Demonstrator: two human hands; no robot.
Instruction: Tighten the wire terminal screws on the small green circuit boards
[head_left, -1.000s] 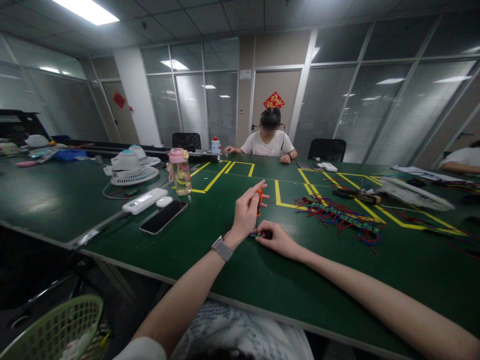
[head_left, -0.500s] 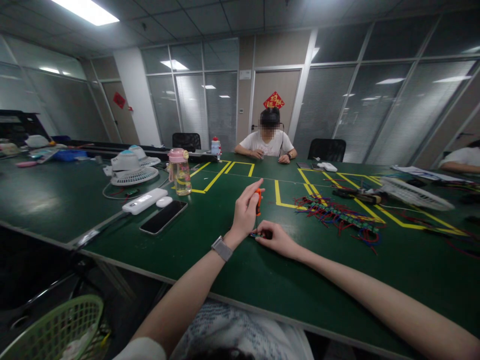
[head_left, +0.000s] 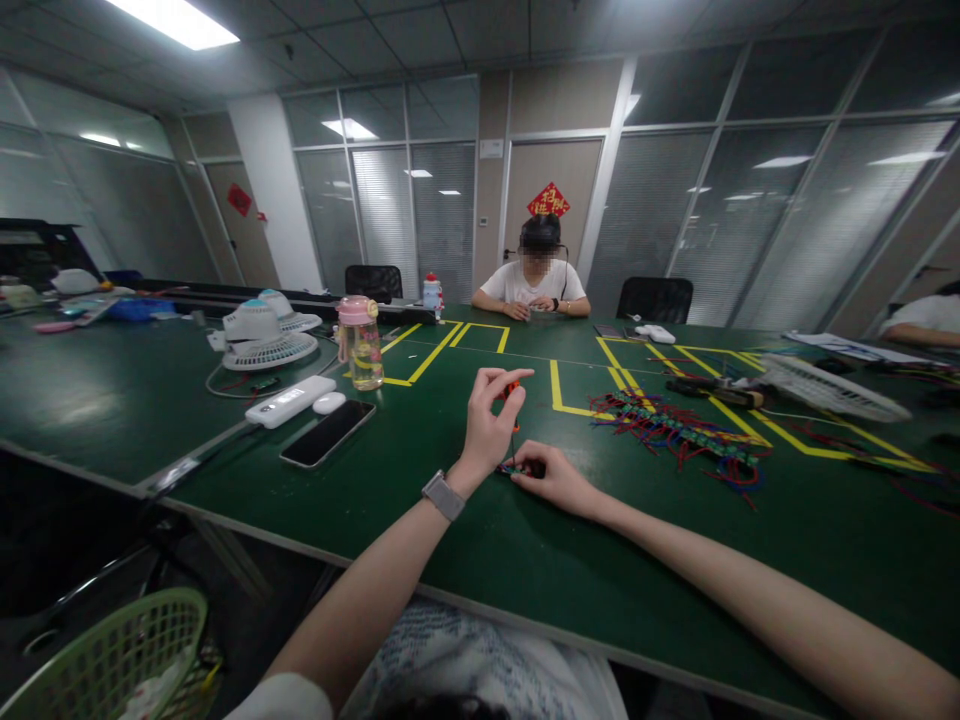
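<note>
Beside your left knee, a green plastic basket [head_left: 142, 650] sits below the edge of the green table [head_left: 300, 515]. A grey-banded watch [head_left: 444, 496] circles your left wrist. Your right hand [head_left: 555, 480] rests low on the tabletop, thumb and fingers pinching a small circuit board [head_left: 507, 469]; your fingertips cover much of it, so you cannot see its full outline. Your left hand [head_left: 489, 425] is grasping an orange-handled screwdriver [head_left: 513, 388], thumb and curved fingers around the grip. The tool stands nearly upright in front of you, its dark shaft running down to the board; whether the tip sits in a screw is too small to tell.

To your left lie a black-screened smartphone [head_left: 328, 434], a white power bank [head_left: 291, 402] and a small white round case [head_left: 328, 403]. To your right spreads a row of circuit boards with red and blue wires [head_left: 679, 428], partly over yellow tape [head_left: 581, 410]. A bit farther stand a pink-lidded bottle [head_left: 361, 345] and, left of it, a white fan [head_left: 262, 345]. Across from you, a co-worker in a white T-shirt [head_left: 517, 285] sits with both hands on the table, near a red-capped bottle [head_left: 433, 294].
</note>
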